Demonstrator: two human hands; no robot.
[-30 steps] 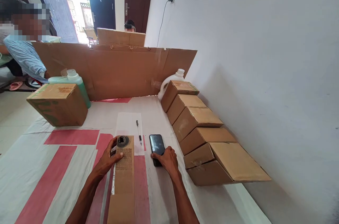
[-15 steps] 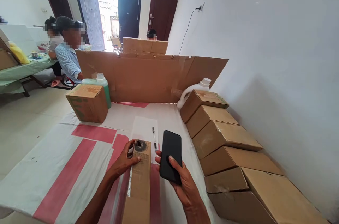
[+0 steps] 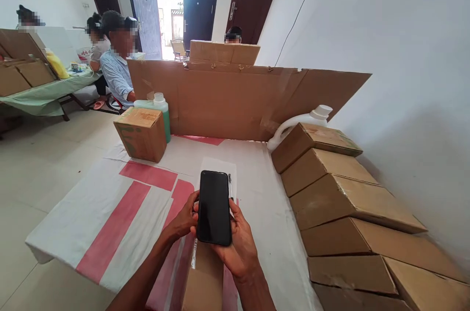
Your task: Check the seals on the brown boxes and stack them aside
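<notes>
White walls and an open doorway frame a room where a table (image 3: 91,213) covered in a white-and-red sheet carries the work. Take the black phone (image 3: 214,207) as the landmark: it is raised above the near middle of the table, its dark screen facing the camera.

The right hand (image 3: 237,247) cups the phone from below and from its right edge, fingers curled about halfway closed around it, the thumb on that edge. The left hand (image 3: 186,218) comes in from the phone's left, fingers loosely bent, fingertips at its left edge; whether it grips or merely steadies cannot be told. Directly beneath the phone a long flat cardboard piece (image 3: 203,281) lies on the table, no hand upon it now. Just behind the phone a pen (image 3: 230,187) rests on a white sheet of paper (image 3: 220,169).

The likeliest risk, as I judge it, is a slip: the phone is held mostly by one cupped palm, so it could drop onto the cardboard piece or the table. The unheld cardboard piece reaches to the near table edge and could be nudged off by a forearm.

Right of the phone, a row of brown boxes (image 3: 330,174) lines the wall; to its far left stands a single box (image 3: 141,133) with a green bottle (image 3: 161,110) behind. A cardboard screen (image 3: 238,100) stands beyond, with other people seated past it.
</notes>
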